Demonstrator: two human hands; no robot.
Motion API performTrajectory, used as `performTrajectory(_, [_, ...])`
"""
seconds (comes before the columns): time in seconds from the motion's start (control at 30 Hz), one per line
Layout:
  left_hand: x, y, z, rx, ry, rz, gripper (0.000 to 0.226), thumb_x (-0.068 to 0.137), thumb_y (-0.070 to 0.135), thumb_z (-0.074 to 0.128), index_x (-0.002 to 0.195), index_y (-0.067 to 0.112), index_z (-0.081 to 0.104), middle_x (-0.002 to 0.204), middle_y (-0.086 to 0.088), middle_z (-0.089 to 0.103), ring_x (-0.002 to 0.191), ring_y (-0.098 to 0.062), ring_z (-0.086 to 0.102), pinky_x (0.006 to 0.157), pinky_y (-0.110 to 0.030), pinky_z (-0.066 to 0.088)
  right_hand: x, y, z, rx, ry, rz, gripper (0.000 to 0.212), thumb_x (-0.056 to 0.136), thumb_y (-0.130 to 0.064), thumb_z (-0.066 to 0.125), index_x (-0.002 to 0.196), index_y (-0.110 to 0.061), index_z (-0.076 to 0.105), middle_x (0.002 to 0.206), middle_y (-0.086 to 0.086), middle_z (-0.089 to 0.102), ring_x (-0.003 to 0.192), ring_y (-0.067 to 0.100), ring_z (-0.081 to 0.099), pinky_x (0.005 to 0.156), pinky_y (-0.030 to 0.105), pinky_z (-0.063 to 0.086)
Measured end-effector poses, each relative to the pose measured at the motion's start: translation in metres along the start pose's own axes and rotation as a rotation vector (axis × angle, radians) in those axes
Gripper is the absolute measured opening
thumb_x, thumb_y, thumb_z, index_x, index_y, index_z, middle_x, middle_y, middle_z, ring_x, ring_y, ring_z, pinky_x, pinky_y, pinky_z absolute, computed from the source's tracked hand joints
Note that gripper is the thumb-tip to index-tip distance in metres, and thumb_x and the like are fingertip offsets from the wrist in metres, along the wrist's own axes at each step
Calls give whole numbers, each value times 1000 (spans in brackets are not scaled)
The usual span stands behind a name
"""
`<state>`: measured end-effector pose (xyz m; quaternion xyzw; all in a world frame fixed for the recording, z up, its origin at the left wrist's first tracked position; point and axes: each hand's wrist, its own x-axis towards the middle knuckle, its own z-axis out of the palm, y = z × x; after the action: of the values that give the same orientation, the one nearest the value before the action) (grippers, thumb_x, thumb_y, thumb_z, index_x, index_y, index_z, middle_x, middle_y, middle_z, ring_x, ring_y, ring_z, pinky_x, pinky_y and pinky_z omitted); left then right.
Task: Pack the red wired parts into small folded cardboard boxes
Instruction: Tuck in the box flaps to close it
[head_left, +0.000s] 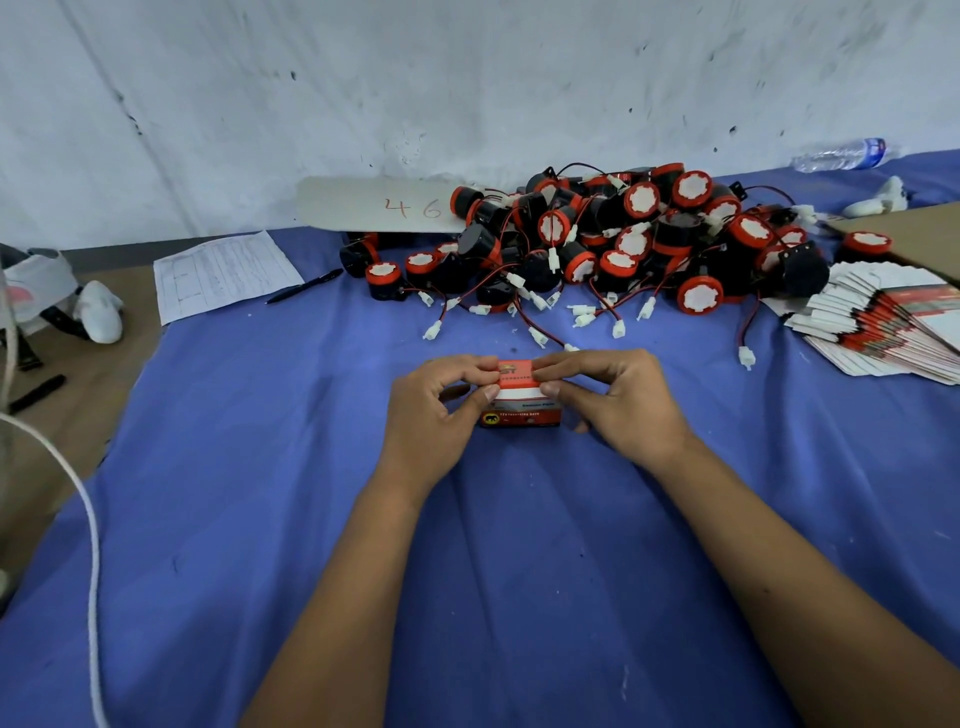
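Nearest the camera, both forearms reach forward over the blue cloth that covers the table, meeting at a small red and white cardboard box that sits on the cloth just above the middle of the view. The left hand takes it from 9 o'clock and the right hand from 3 o'clock, each grip pinching the top flap between thumb and curled fingertips; this looks like the closing fold, with the box braced from both sides so it cannot slide. Whether a part is already inside cannot be told. Beyond the box, toward 12 o'clock, lies the heap of red wired parts, its white connectors trailing toward the hands, kept within easy reach for the next pick. At 3 o'clock a fanned stack of flat box blanks waits beside the heap, likely for the same reason. Farther off at 10 o'clock are a printed sheet and a pen, probably for tallying, and at 1 o'clock a water bottle lies by the wall.
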<state>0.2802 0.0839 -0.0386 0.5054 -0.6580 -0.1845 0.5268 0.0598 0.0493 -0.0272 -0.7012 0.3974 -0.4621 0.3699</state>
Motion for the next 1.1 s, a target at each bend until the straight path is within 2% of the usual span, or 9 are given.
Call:
performTrajectory(0.07, [-1, -1, 1, 21, 6, 11, 13, 88, 0, 77, 96, 10, 79, 111, 3, 77, 119, -13, 66, 99, -44, 56, 0, -3, -1, -36, 1, 2, 16, 87, -11, 79, 92, -26, 81, 101, -24, 75, 66, 15, 72, 49, 26, 55])
performTrajectory(0.17, [-2, -1, 1, 30, 6, 40, 16, 87, -3, 76, 96, 10, 78, 111, 4, 76, 121, -16, 65, 100, -48, 55, 0, -4, 1, -70, 19, -6, 16, 86, -12, 79, 91, -28, 80, 97, -25, 74, 79, 19, 75, 50, 30, 57])
performTrajectory(0.3, [-3, 3, 4, 57, -39, 96, 27, 87, -7, 73, 106, 11, 79, 115, 6, 76, 124, -17, 64, 103, -45, 54, -1, -6, 1, -120, 1, -19, 19, 89, -14, 77, 92, -33, 79, 96, -32, 72, 78, 19, 75, 51, 30, 59])
performTrajectory(0.47, [-3, 8, 10, 53, -43, 62, 33, 84, -6, 76, 109, 15, 80, 116, 9, 76, 126, -15, 61, 106, -38, 50, 1, -3, -8, -187, -121, -101, 23, 95, -5, 67, 110, -18, 78, 112, -23, 68, 95, 17, 74, 57, 27, 61])
performTrajectory(0.53, [-3, 8, 11, 55, -41, 52, 31, 84, -6, 76, 108, 13, 80, 115, 8, 76, 126, -16, 62, 105, -38, 51, -1, -2, -8, -246, -96, -138, 20, 95, -7, 68, 109, -17, 78, 114, -16, 70, 83, 23, 75, 55, 28, 61])
performTrajectory(0.63, [-2, 8, 12, 64, -32, 56, 23, 83, -4, 79, 102, 9, 80, 113, 7, 75, 122, -17, 63, 104, -41, 51, -2, -1, -6, -308, -15, -186, 11, 94, -13, 72, 103, -15, 77, 107, -7, 75, 74, 21, 74, 54, 32, 60])
performTrajectory(0.77, [-2, 9, 13, 113, -32, 103, 18, 81, 2, 81, 97, 11, 78, 110, 14, 72, 118, -19, 62, 103, -44, 49, 0, -3, -4, -492, 49, -297, 10, 93, -18, 72, 101, -14, 78, 97, -2, 77, 88, 18, 72, 77, 42, 59])
performTrajectory(0.87, [-1, 9, 15, 84, -89, 58, 24, 82, 3, 82, 99, 15, 71, 126, 6, 69, 128, -21, 57, 107, -44, 47, 0, -4, -3, -533, 67, -298, 12, 92, -21, 73, 101, -16, 79, 94, 1, 76, 83, 19, 69, 75, 44, 57])
performTrajectory(1.1, [0, 8, 10, -105, -76, -73, 19, 95, -3, 67, 99, 14, 75, 132, 1, 69, 124, -6, 62, 102, -32, 54, -3, -3, -1, -471, 37, -345, 12, 91, -6, 71, 101, -10, 78, 100, 1, 76, 89, 14, 65, 77, 28, 55])
